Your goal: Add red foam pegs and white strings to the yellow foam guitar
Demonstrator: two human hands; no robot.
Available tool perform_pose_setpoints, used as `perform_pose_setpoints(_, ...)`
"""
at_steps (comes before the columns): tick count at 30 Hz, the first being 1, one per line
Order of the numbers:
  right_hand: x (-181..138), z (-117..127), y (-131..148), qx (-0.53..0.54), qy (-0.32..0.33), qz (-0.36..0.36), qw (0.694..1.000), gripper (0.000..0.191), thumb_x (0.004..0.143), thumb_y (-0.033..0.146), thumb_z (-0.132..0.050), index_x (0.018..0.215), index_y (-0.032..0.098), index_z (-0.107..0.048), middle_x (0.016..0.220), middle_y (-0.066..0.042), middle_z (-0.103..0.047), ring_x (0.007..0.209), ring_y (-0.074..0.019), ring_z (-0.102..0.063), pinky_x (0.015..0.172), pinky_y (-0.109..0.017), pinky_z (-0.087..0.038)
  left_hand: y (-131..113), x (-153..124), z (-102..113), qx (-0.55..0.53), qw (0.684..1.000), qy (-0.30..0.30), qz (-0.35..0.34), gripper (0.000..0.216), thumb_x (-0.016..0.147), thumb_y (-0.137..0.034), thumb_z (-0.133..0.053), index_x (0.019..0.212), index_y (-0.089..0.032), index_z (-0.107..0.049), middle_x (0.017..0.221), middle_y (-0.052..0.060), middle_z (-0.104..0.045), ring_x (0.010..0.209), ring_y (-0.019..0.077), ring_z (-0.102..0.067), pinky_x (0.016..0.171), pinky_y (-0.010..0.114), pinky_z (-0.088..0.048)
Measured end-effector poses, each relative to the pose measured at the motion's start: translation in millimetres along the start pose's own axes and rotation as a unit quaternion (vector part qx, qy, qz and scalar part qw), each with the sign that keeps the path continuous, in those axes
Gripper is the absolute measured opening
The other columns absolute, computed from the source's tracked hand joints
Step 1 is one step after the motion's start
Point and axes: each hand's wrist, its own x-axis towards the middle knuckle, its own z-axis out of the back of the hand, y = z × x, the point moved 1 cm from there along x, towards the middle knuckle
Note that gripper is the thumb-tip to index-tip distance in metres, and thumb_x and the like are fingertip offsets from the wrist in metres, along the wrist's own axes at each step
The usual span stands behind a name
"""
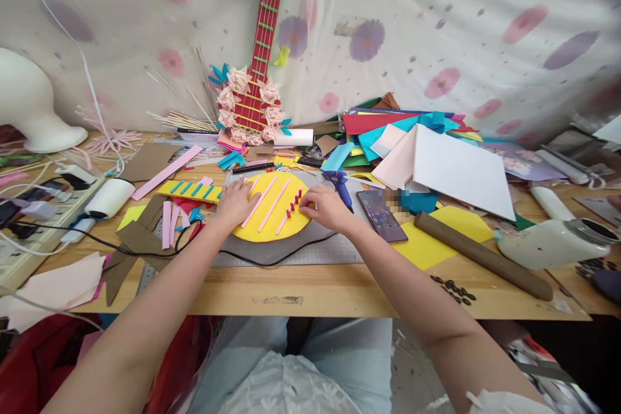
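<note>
Two arms [160, 297] outstretched, left hand [235, 205] on yellow guitar [282, 202], right fingers [312, 198] curled

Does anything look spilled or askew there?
Possibly: small dark bean-like pieces lie scattered on the right of the table, in front of the brown roll. Loose and uncontained, they look spilled, though I can't tell from where.

Coloured sheets [373, 124] and a glue gun [341, 187] mark a craft workspace.
</note>
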Motion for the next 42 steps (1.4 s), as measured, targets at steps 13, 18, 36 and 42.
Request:
perform_pose_setpoints(13, 6.5, -8.8, 5.6, -0.001, 0.02, 0.011, 1.0, 0.009, 0.081, 0.02, -0.059, 0.081, 0.017, -0.067, 0.085, -0.007, -0.064, 0.085, -0.0175, -0.057, 0.078, -0.03, -0.039, 0.1, -0.5, -2.8, -0.001, 1.0, -0.009, 0.0, 0.05, 0.089, -0.041, -0.034, 0.128, -0.014, -0.05, 0.141, 0.014, -0.041, 0.129, 0.0285, -0.038, 0.108, 0.046, -0.024)
perform_pose_setpoints(18, 2.3, -3.9, 9.5, 0.004, 0.014, 0.013, 1.0, 0.008, 0.081, 0.019, -0.059, 0.081, 0.017, -0.067, 0.085, -0.006, -0.064, 0.084, -0.0173, -0.057, 0.078, -0.03, -0.04, 0.4, -1.1, -2.2, -0.004, 1.0, -0.007, 0.0, 0.051, 0.088, -0.041, -0.034, 0.128, -0.013, -0.05, 0.141, 0.015, -0.041, 0.128, 0.0297, -0.038, 0.107, 0.048, -0.024)
perform_pose_setpoints(36, -1.5, 2.3, 13.3, 0.103, -0.021, -0.007, 0.994, 0.008, 0.08, 0.022, -0.06, 0.075, 0.019, -0.065, 0.083, -0.004, -0.065, 0.083, -0.0152, -0.058, 0.077, -0.029, -0.043, 2.1, -3.9, -3.9, -0.009, 1.0, -0.021, -0.002, 0.051, 0.089, -0.042, -0.034, 0.129, -0.014, -0.049, 0.142, 0.014, -0.04, 0.128, 0.0292, -0.038, 0.108, 0.047, -0.023)
perform_pose_setpoints(42, -1.0, -6.2, -16.1, 0.163, -0.154, -0.213, 0.951, 0.018, 0.076, 0.029, -0.061, 0.089, 0.018, -0.058, 0.095, -0.007, -0.061, 0.074, -0.014, -0.057, 0.07, -0.031, -0.048, 1.5, -3.6, -1.5, -0.021, 1.0, -0.013, 0.006, 0.048, 0.088, -0.04, -0.036, 0.127, -0.015, -0.05, 0.141, 0.014, -0.04, 0.129, 0.0288, -0.037, 0.108, 0.048, -0.023)
